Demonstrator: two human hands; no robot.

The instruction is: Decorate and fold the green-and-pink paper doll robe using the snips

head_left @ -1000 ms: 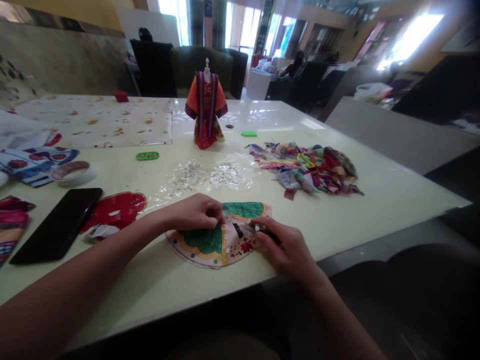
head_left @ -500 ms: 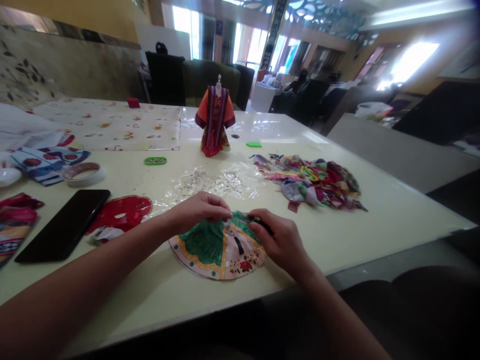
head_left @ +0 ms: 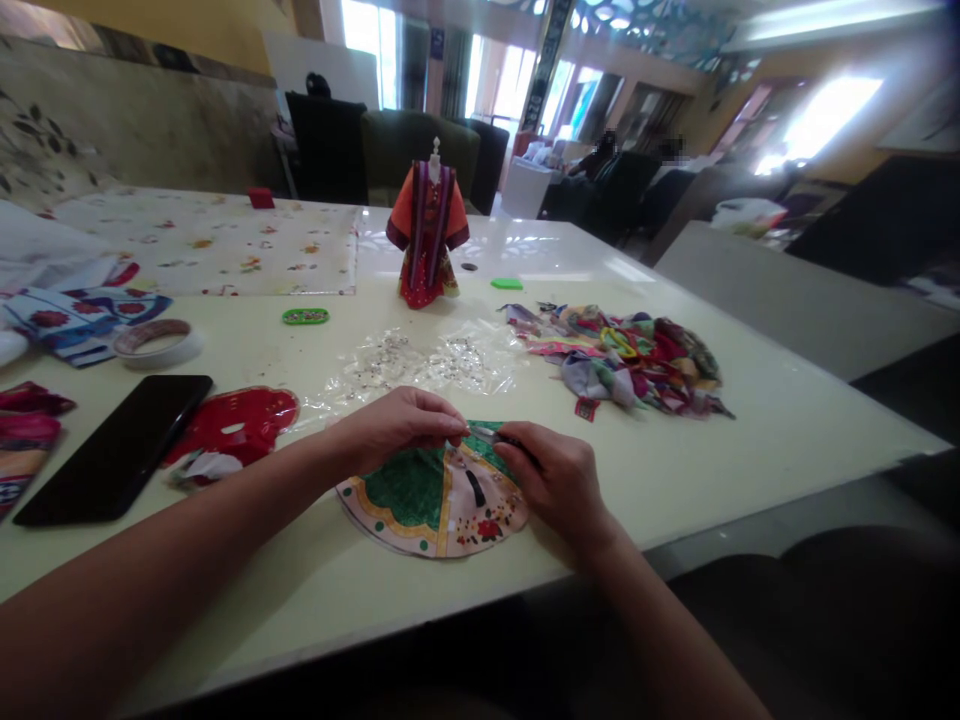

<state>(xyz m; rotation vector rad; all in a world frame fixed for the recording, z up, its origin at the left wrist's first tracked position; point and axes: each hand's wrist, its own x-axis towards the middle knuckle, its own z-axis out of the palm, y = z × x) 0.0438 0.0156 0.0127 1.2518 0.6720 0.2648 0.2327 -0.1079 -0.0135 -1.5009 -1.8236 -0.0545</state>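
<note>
A half-round piece of cloth [head_left: 405,490] in green and pale pink, with gold bands and a red flower, lies flat near the table's front edge. Above its top edge, my left hand [head_left: 401,425] pinches finger and thumb together; what sits between them is too small to make out. My right hand [head_left: 559,475] is closed around small pliers [head_left: 486,434] with a silver tip and a dark handle. Their tip points left, close to my left fingertips; I cannot tell whether it touches anything there. A short black strip [head_left: 475,488] lies on the pink panel.
Behind my hands lie clear plastic bags [head_left: 457,362] of tiny pieces. A heap of fabric scraps [head_left: 637,360] is at right. Phone [head_left: 112,450], red cloth [head_left: 247,425], tape roll [head_left: 157,345] and green tray [head_left: 306,316] are left. A dressed doll form [head_left: 429,240] stands behind.
The pliers' tip and my left fingertips are still close together above the cloth. A pale bit seen under my left fingertips before is no longer visible. The view has shifted slightly.
</note>
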